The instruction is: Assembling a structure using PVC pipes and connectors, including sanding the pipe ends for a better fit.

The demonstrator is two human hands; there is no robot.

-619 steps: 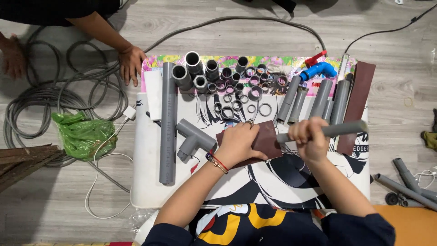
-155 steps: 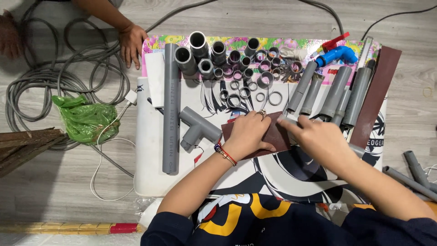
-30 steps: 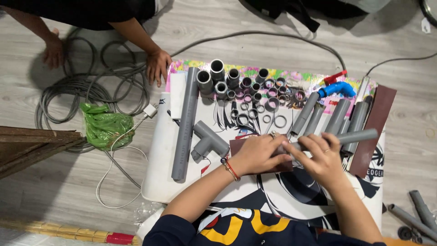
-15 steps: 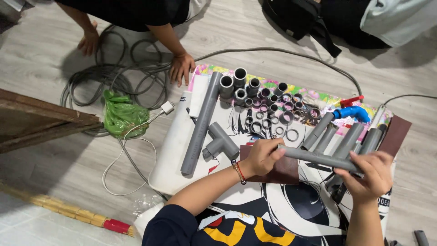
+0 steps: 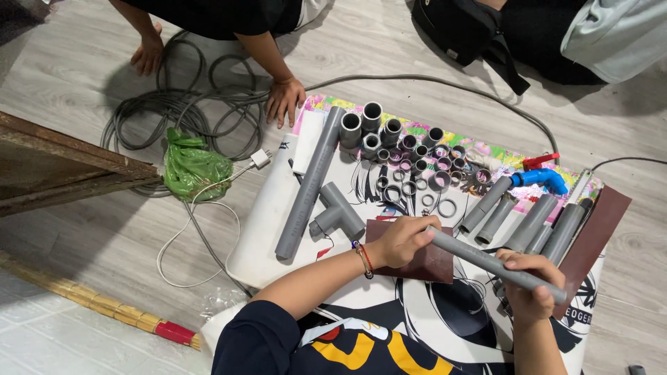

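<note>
Grey pipe (image 5: 497,266) sits slanted across the near right part of the printed mat (image 5: 271,215), and both hands are on it! Right hand (image 5: 531,285) is wrapped tight around the lower end; left hand (image 5: 406,239) curls its fingers over the upper end, red cord bracelet (image 5: 364,257) at the wrist. Under that left hand lies a dark brown sheet (image 5: 417,250), flat on the mat. Just left of it, a grey tee fitting (image 5: 337,215) lies touching a long grey pipe (image 5: 309,184) that runs toward the mat's far edge. Along that far edge, a crowd of short grey couplings and rings (image 5: 410,156). Toward the right edge, several grey pipe lengths (image 5: 531,222) lie side by side, a blue elbow with a red handle (image 5: 542,177) beyond them and a long brown strip (image 5: 590,243) at the very edge. On the floor off the left edge: a green plastic bag (image 5: 194,170), coiled grey cable (image 5: 180,104), and another person's hand (image 5: 285,101) resting by the mat's far left corner.
</note>
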